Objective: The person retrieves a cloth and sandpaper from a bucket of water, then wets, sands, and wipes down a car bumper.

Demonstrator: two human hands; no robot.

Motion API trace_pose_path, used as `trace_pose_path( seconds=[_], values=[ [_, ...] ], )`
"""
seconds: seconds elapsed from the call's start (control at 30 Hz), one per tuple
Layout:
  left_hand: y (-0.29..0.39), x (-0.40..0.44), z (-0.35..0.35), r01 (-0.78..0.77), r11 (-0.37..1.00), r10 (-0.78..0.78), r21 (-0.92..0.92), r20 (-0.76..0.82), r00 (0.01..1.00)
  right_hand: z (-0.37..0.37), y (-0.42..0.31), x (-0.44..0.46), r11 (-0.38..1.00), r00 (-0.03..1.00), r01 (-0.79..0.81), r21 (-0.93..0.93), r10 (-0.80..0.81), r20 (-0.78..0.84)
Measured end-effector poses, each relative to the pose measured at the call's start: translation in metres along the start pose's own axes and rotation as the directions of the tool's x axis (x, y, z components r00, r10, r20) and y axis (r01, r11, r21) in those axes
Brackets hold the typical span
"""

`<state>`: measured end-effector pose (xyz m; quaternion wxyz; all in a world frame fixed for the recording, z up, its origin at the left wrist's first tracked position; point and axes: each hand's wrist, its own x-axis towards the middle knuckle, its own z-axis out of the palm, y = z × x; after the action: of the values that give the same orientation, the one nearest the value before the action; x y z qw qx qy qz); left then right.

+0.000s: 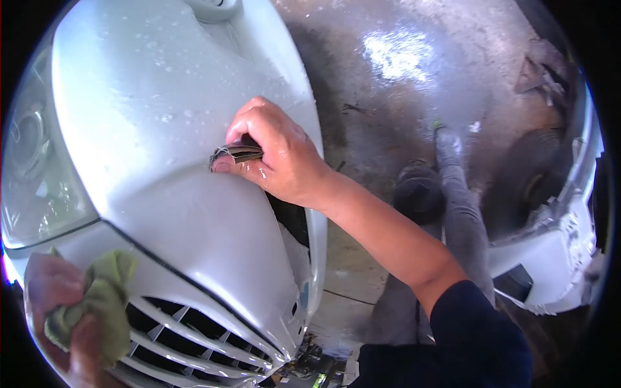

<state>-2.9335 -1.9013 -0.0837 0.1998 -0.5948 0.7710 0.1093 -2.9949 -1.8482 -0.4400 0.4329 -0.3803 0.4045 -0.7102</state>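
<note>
My right hand (275, 152) is closed around a folded piece of sandpaper (242, 153), dark with pale edges. It is at the silvery-white car bumper (187, 213), whose surface is wet with droplets; my fingers look wet too. At the lower left, my left hand (58, 291) grips a bunched green cloth (107, 304), somewhat blurred, over the car's front beside the grille. Whether the cloth touches the paint I cannot tell.
A headlight (42, 161) lies at the left and a slatted grille (194, 343) below. My legs (462, 213) stand on the wet concrete floor (362, 84). Another white bumper (556, 258) with ragged edges lies at the right.
</note>
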Motion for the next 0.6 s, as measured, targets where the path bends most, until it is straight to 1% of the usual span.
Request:
trace_pose_path(
  seconds=[0.03, 0.13, 0.2, 0.27, 0.3, 0.33, 0.4, 0.5, 0.57, 0.6],
  values=[
    [-0.009, -0.001, 0.0, -0.037, 0.999, 0.037, 0.017, 0.026, 0.999, -0.001, 0.009, -0.004, 1.0, 1.0, -0.002, 0.017, 0.002, -0.031],
    [-0.026, -0.009, -0.001, -0.055, 0.998, 0.055, -0.038, -0.005, 0.998, -0.007, 0.054, -0.026, 0.991, 0.99, 0.126, -0.035, -0.129, -0.066],
    [-0.046, -0.026, -0.022, 0.029, 0.999, -0.033, -0.036, -0.091, 0.995, -0.014, 0.072, -0.036, 0.992, 0.991, 0.122, -0.034, -0.124, -0.054],
    [-0.052, -0.032, -0.019, 0.034, 0.996, -0.051, -0.084, -0.21, 0.976, -0.014, 0.076, -0.038, 0.99, 0.99, 0.133, -0.039, -0.134, -0.033],
    [-0.054, -0.034, -0.017, 0.028, 0.993, -0.058, -0.114, -0.263, 0.963, -0.006, 0.066, -0.029, 0.978, 0.976, 0.207, -0.032, -0.208, -0.062],
    [-0.055, -0.036, -0.013, 0.019, 0.988, -0.065, -0.154, -0.298, 0.952, 0.005, 0.049, -0.018, 0.958, 0.945, 0.279, -0.069, -0.287, -0.158],
    [-0.057, -0.036, -0.011, 0.0, 0.982, -0.058, -0.188, -0.306, 0.95, 0.002, 0.023, 0.0, 0.969, 0.974, 0.229, -0.091, -0.228, 0.019],
    [-0.067, -0.039, -0.022, -0.01, 0.984, -0.037, -0.176, -0.264, 0.964, 0.0, 0.055, -0.02, 0.964, 0.962, 0.255, -0.072, -0.261, -0.082],
    [-0.061, -0.041, -0.015, 0.007, 0.985, -0.059, -0.17, -0.302, 0.951, -0.017, 0.074, -0.038, 0.992, 0.993, 0.118, -0.036, -0.116, 0.036],
    [-0.057, -0.043, -0.01, 0.014, 0.986, -0.067, -0.163, -0.326, 0.943, -0.021, 0.07, -0.035, 0.998, 0.995, 0.052, -0.037, -0.048, 0.086]
  ],
)
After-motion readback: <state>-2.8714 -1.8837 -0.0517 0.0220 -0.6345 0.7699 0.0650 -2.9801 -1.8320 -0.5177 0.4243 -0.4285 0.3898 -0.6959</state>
